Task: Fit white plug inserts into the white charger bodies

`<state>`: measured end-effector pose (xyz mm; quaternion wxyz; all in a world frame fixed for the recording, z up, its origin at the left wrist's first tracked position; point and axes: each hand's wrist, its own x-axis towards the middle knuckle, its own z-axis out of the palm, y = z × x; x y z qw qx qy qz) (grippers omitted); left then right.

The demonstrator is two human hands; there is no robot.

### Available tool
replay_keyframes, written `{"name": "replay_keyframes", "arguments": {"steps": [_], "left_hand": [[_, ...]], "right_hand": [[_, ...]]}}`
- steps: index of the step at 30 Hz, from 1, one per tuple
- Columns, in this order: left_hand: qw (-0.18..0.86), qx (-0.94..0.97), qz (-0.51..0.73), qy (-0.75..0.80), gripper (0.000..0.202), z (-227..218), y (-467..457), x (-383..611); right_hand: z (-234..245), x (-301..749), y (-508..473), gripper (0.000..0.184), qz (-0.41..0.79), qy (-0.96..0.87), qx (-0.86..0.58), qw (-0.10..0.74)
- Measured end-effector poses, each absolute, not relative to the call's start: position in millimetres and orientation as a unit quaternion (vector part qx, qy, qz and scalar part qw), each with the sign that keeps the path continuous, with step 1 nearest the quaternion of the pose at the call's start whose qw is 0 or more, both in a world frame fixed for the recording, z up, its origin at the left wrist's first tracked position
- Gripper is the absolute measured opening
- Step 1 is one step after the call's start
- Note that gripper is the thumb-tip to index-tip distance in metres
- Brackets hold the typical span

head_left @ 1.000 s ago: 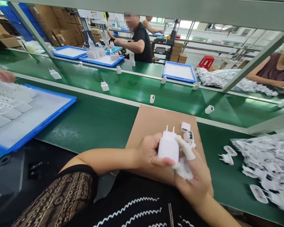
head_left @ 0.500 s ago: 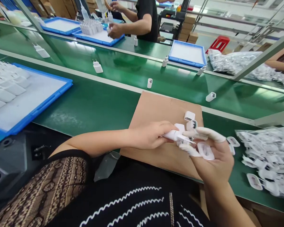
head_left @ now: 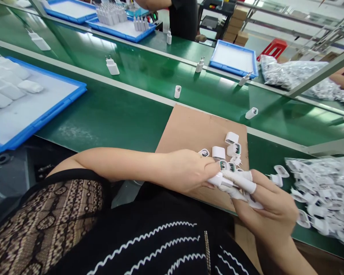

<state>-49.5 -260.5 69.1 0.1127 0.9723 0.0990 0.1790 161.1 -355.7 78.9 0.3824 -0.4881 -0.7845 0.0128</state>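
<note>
Pinching a small white charger part [head_left: 218, 179] from both sides, the two hands meet just above the near edge of a cardboard sheet [head_left: 189, 126]. The left hand [head_left: 189, 172] is closed, its thumb and fingertips nipping one end. The right hand [head_left: 271, 212], with white finger cots [head_left: 242, 184] on several fingers, grips the other end, fingers curled. The part sits low and close to the body, probably so both sets of fingertips can bear on it at once. The cots likely keep marks off the white plastic.

Loose white shells [head_left: 232, 137] lie clustered on the cardboard just beyond the hands, which seems to keep them off the green belt [head_left: 126, 114] and within reach. Single chargers [head_left: 112, 66] stand spaced along the belt's far lane.

To the left, a blue tray [head_left: 50, 114] holds rows of white chargers laid flat on a pale liner — only its far part is filled. To the right, a heap of bagged white parts [head_left: 323, 191] rests on the belt. Across the line, another blue tray [head_left: 123, 30] carries chargers standing upright, beside a co-worker in a dark shirt [head_left: 183, 15].
</note>
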Motion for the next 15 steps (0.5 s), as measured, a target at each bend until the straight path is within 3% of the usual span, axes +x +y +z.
{"name": "replay_keyframes", "arguments": {"steps": [7,11,13,15], "left_hand": [[0.141,0.965,0.144,0.170,0.016,64,-260,-48],[0.300,0.917,0.164,0.207,0.027,44,-234,-41],[0.417,0.867,0.191,0.195,0.040,28,-204,-32],[0.477,0.817,0.238,0.218,0.045,12,-165,-22]], "right_hand": [[67,154,-348,0.034,0.001,-0.745,-0.524,0.413],[52,160,-318,0.027,0.070,-0.712,-0.550,0.431],[45,168,-302,0.037,0.132,-0.652,-0.597,0.449],[40,179,-291,0.059,0.197,-0.562,-0.634,0.494]]}}
